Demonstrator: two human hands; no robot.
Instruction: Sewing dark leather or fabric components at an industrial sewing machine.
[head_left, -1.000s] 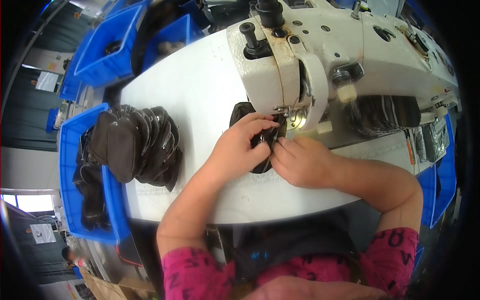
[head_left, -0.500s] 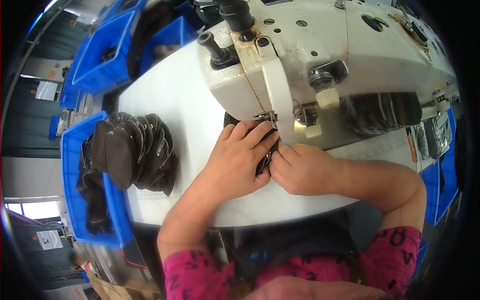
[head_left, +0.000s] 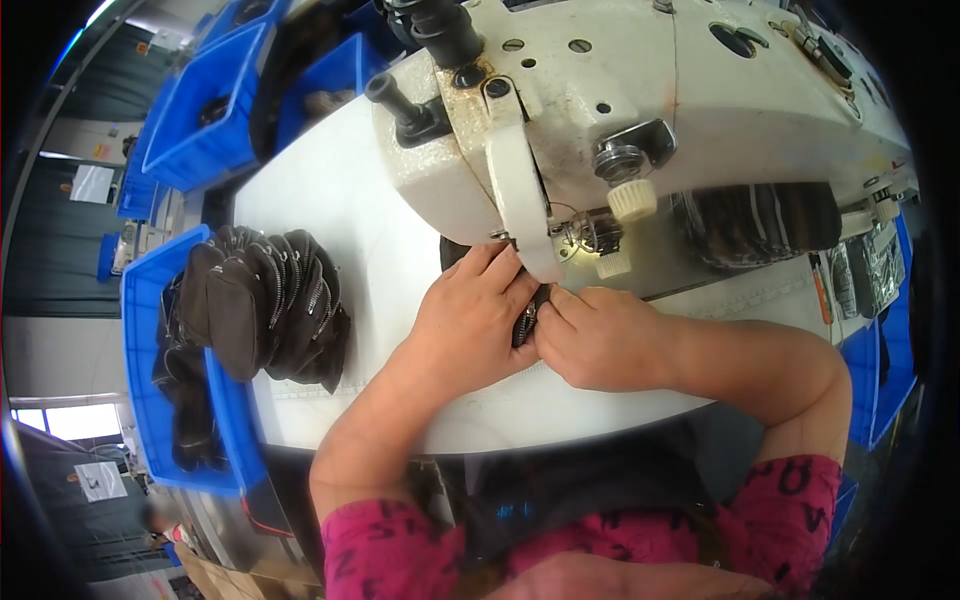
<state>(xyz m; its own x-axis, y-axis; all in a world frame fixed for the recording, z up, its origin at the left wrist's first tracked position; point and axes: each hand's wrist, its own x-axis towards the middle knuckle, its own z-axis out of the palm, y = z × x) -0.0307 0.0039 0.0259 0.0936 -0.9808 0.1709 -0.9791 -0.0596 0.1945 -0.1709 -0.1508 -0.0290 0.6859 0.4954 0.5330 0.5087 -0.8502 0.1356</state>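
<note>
A small black piece with a zipper (head_left: 524, 322) lies on the white counter (head_left: 330, 200), right under the head of the cream-coloured sewing machine (head_left: 640, 110), and it is mostly hidden between the two hands. The left hand (head_left: 468, 322) lies flat over its left part, fingers stretched toward the needle area and pressing it down. The right hand (head_left: 600, 338) meets it from the other side, fingers curled and pinching the piece's edge beside the zipper. To the left, well apart, a stack of similar black zippered pieces (head_left: 265, 305) rests at the counter's edge, leaning over a blue bin (head_left: 140, 400) holding more of them. Further blue bins (head_left: 205, 110) stand behind the counter.
</note>
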